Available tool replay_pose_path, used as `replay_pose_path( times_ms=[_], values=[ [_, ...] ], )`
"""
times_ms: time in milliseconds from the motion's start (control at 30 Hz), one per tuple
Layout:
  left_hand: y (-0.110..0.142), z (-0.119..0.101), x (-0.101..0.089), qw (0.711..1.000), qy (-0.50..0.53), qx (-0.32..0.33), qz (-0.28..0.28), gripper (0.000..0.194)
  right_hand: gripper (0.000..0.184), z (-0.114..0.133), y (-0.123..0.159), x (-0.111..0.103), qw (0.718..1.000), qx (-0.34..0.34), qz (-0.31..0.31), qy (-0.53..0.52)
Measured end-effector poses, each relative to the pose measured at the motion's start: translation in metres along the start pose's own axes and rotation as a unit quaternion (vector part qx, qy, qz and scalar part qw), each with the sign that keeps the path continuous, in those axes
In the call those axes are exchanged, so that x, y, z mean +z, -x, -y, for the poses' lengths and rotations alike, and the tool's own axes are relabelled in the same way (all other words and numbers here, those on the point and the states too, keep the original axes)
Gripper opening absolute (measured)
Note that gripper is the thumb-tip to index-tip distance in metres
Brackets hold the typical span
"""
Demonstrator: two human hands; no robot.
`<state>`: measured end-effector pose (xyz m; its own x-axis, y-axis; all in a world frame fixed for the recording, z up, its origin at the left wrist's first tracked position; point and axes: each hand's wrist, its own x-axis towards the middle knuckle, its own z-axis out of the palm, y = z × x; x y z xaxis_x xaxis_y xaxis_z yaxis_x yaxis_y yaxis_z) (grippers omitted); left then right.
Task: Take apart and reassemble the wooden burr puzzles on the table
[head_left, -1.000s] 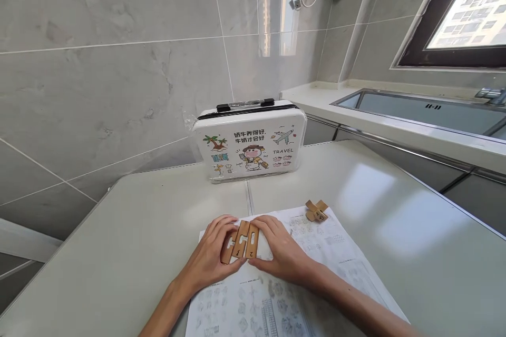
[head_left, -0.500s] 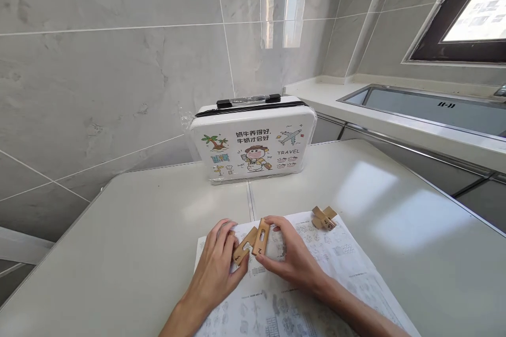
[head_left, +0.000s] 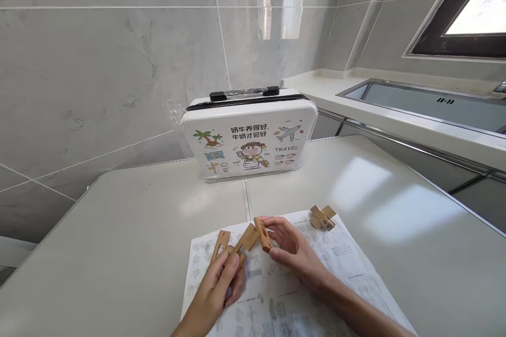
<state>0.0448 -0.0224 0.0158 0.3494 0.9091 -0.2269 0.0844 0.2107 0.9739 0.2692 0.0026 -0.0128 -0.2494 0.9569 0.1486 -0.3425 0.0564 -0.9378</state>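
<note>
My left hand (head_left: 221,280) pinches a notched wooden puzzle piece (head_left: 248,237) between thumb and fingers. A second notched puzzle piece (head_left: 222,241) shows just beyond that hand's fingers; whether it is gripped or lies on the paper I cannot tell. More wood peeks out beside the left thumb, mostly hidden. Between the thumb and fingers of my right hand (head_left: 294,246) is a slotted wooden puzzle piece (head_left: 264,236), tilted on edge. Its side meets or nearly meets the end of the left hand's piece.
Beneath both hands lies a printed instruction sheet (head_left: 332,274). On its far right corner sits a crossed cluster of wooden pieces (head_left: 323,218). A white plastic-wrapped case (head_left: 247,137) stands at the back of the pale table (head_left: 118,253), against the tiled wall. To the right is a sink (head_left: 427,102).
My left hand has turned and raised its piece from the sheet, uncovering another piece beyond it. My right hand has tipped the slotted piece onto its edge. The view has shifted slightly.
</note>
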Motion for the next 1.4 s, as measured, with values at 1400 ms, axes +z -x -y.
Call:
replay_pose_path(
  times_ms=[1400],
  values=[
    [-0.005, 0.010, -0.005, 0.931, 0.283, -0.170, 0.153, 0.041, 0.074, 0.007, -0.001, -0.035, 0.983, 0.063, 0.175, -0.009]
  ],
)
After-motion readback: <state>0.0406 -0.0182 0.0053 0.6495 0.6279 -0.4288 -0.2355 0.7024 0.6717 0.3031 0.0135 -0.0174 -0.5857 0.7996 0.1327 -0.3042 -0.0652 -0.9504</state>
